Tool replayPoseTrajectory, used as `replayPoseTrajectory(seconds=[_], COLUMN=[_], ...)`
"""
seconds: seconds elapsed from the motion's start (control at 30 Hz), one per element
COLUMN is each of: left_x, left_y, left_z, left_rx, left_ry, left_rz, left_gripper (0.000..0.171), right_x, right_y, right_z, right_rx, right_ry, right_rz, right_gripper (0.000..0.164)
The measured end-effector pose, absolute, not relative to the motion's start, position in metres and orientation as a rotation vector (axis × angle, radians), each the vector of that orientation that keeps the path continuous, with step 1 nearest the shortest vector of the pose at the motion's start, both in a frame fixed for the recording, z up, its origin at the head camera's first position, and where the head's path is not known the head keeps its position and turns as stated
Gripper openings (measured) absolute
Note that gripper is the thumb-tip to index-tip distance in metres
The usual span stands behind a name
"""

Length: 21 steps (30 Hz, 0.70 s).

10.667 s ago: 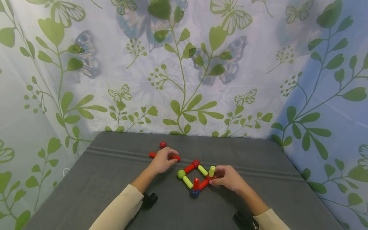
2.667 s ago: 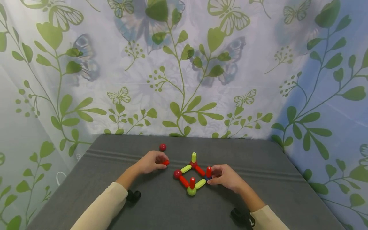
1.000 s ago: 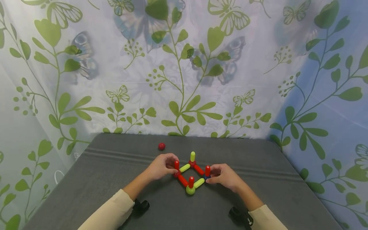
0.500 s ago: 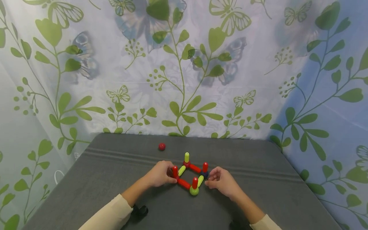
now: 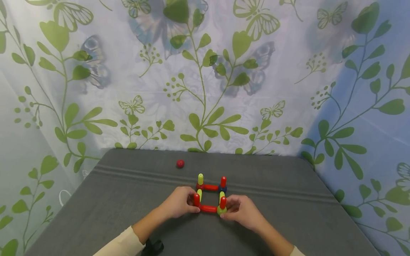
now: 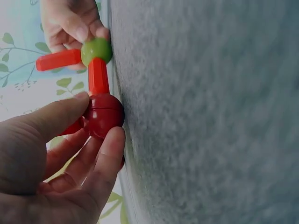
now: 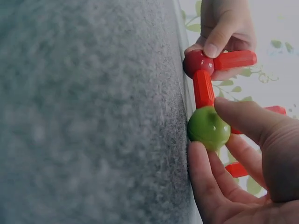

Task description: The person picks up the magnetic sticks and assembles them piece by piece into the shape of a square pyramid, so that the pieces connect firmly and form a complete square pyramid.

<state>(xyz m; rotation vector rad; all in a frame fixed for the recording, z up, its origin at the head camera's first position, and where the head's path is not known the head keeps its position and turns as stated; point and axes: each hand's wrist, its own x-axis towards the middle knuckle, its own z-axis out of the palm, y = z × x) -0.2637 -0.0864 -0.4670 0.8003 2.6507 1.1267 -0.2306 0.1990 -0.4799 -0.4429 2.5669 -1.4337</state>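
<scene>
A square of toy rods and balls, likely a magnetic building set, lies on the grey surface in the head view. My left hand [image 5: 180,203] pinches the red ball [image 6: 106,116] at its near left corner between thumb and fingers. At the near right corner, the green ball [image 7: 209,128] is pinched by my right hand [image 5: 245,211]. A red rod [image 5: 209,209] joins these two balls. The far corners are a red ball [image 5: 200,186] and a blue ball [image 5: 222,189]. Every corner bears an upright rod: yellow-green [image 5: 200,179] at far left, red elsewhere.
A loose red ball [image 5: 180,163] lies beyond the square, to the left. The grey padded surface [image 5: 288,185] ends at the back against a curtain [image 5: 205,71] printed with leaves and butterflies. A black wrist device [image 5: 153,247] shows under my left forearm.
My left hand has brought a red rod, now upright on the near left ball. The square has turned so one side faces me. My right hand has moved from the blue ball to the green one.
</scene>
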Motion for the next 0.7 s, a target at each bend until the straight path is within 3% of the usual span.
replayPoseTrajectory(seconds=[0.7], left_x=[-0.251], left_y=[-0.085], left_z=[-0.46], left_rx=[0.828], left_ry=[2.628], left_rz=[1.175], left_gripper=[0.018], right_x=[-0.239], right_y=[0.201], right_z=[-0.477], right_rx=[-0.382], right_ry=[2.494], right_rz=[-1.522], right_gripper=[0.027])
